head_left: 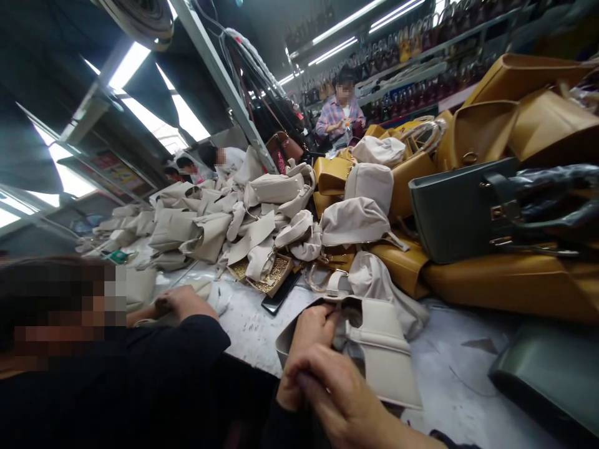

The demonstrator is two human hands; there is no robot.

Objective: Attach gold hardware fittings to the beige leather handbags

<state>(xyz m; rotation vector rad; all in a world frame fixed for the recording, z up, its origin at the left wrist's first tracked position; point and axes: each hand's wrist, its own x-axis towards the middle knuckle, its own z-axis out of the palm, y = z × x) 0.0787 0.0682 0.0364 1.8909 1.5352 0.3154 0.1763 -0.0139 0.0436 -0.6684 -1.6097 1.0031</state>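
Observation:
A cream handbag (386,368) lies open on the table in front of me. My left hand (311,333) reaches to its mouth, with the fingers bent at the rim and their tips partly hidden inside. Across my left wrist lies my right hand (339,390), its fingers curled and closed; what they grip, if anything, is hidden. A crumpled cream lining pouch (381,284) rests against the far side of the handbag. Beyond the bag, a dark phone (281,296) lies beside a shallow box of small gold-coloured pieces (281,274).
Cream bag parts (210,231) are heaped to the left and ahead. Mustard bags (491,137) and a dark green handbag (461,209) are piled at right. A co-worker's arm (191,312) is close on my left. A dark green bag piece (552,368) lies near right.

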